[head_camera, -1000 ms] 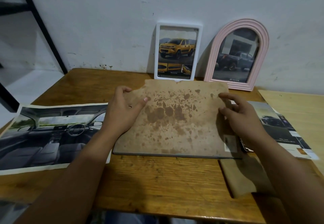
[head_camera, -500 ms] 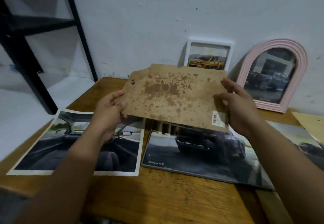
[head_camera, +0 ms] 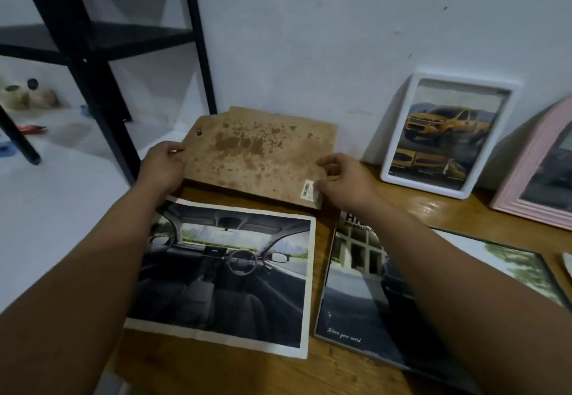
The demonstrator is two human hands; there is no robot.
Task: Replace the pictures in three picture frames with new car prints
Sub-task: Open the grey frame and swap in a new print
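A stained brown backing board (head_camera: pixel 257 153) lies tilted at the back of the wooden table (head_camera: pixel 323 227), close to the wall. My left hand (head_camera: pixel 162 167) grips its left edge. My right hand (head_camera: pixel 343 182) pinches its right corner beside a barcode sticker. In front of the board a loose car-interior print (head_camera: pixel 223 280) lies flat. To its right is a large flat frame (head_camera: pixel 349 308) showing a dark car picture, partly under my right forearm. A white frame (head_camera: pixel 448 134) with a yellow truck print and a pink arched frame (head_camera: pixel 538 172) lean on the wall.
A black metal shelf rack (head_camera: pixel 89 54) stands at the left, just past the table's edge. Small items sit on the white surface (head_camera: pixel 46 178) behind it. Another print's corner (head_camera: pixel 568 263) shows at the far right.
Both hands lifted the backing board off the large frame and carried it back and to the left. It now rests near the wall, and the frame's dark car picture is uncovered.
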